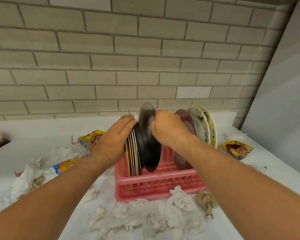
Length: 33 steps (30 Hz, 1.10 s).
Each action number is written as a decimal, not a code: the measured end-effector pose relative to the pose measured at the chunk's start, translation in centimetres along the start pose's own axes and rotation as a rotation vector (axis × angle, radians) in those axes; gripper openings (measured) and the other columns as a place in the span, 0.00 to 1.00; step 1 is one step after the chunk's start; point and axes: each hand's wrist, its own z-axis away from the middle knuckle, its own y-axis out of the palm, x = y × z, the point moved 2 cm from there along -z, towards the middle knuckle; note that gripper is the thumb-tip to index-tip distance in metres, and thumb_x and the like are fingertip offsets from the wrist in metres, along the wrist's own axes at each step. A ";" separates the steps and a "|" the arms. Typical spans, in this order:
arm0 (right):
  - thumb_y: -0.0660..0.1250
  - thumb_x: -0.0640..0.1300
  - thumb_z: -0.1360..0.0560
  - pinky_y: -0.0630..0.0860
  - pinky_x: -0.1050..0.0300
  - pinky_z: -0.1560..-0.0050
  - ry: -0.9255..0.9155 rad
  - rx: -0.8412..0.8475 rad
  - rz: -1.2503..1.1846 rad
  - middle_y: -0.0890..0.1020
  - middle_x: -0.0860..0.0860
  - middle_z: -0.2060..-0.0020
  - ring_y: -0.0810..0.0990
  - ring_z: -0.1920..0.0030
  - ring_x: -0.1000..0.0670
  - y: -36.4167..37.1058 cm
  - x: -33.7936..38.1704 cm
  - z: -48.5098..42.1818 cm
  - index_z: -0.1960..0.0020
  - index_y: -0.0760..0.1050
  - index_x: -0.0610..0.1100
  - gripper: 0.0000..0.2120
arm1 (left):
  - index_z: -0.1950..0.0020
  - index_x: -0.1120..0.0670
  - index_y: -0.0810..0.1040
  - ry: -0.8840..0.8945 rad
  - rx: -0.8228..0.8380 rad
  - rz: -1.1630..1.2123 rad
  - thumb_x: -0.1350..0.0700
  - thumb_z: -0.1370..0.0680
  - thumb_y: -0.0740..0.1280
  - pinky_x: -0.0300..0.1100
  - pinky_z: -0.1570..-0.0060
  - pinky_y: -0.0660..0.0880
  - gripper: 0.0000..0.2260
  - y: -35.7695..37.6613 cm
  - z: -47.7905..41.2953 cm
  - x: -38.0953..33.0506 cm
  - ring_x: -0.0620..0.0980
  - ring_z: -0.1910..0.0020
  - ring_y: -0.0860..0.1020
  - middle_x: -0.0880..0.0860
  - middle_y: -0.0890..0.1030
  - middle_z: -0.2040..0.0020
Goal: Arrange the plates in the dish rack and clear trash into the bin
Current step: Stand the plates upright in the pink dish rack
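As tissues [180, 204] crowd the rack [160, 187], left hand [111, 141] lies flat against stacked plates [133, 154], right hand [168, 129] gripping a dark plate [150, 153].

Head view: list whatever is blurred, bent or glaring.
In the head view the dark plate and the right hand gripping it are smeared by motion blur; also head view, the brick wall bows from the wide lens; light there is soft, without hard glare, and the crumpled tissues look sharp.

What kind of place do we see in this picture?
Probably a kitchen or washing-up corner: a pink dish rack holds upright plates on a white counter against a grey brick-pattern wall, with crumpled tissues and snack wrappers around.
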 end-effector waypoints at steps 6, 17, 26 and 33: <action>0.58 0.41 0.20 0.65 0.59 0.71 0.084 -0.171 0.138 0.73 0.48 0.63 0.73 0.65 0.49 -6.2 -2.8 -1.2 0.52 0.72 0.42 0.06 | 0.26 0.57 0.64 -0.013 0.013 -0.032 0.66 0.29 0.73 0.45 0.31 0.54 0.33 0.0 0.2 0.1 0.54 0.27 0.62 0.56 0.65 0.26; 0.63 0.37 0.22 0.73 0.53 0.52 0.038 -0.048 0.549 0.74 0.48 0.63 0.77 0.57 0.45 -3.7 -4.3 -0.5 0.42 0.72 0.41 0.09 | 0.28 0.58 0.67 0.015 -0.006 -0.039 0.67 0.32 0.75 0.48 0.33 0.56 0.34 0.1 0.0 0.1 0.54 0.30 0.64 0.58 0.69 0.29; 0.63 0.32 0.24 0.76 0.49 0.46 0.014 0.033 0.552 0.76 0.42 0.43 0.80 0.45 0.42 -1.8 -4.8 0.0 0.33 0.63 0.37 0.21 | 0.29 0.59 0.68 0.021 -0.009 -0.048 0.68 0.32 0.75 0.51 0.33 0.58 0.33 -0.2 -0.1 0.0 0.58 0.30 0.67 0.59 0.70 0.30; 0.61 0.40 0.21 0.74 0.51 0.50 0.103 0.039 0.394 0.78 0.41 0.44 0.80 0.47 0.41 -1.3 -5.3 -0.2 0.32 0.64 0.38 0.18 | 0.28 0.58 0.67 0.009 0.006 -0.074 0.67 0.32 0.75 0.50 0.33 0.55 0.34 -0.1 -0.1 0.1 0.56 0.30 0.66 0.58 0.69 0.29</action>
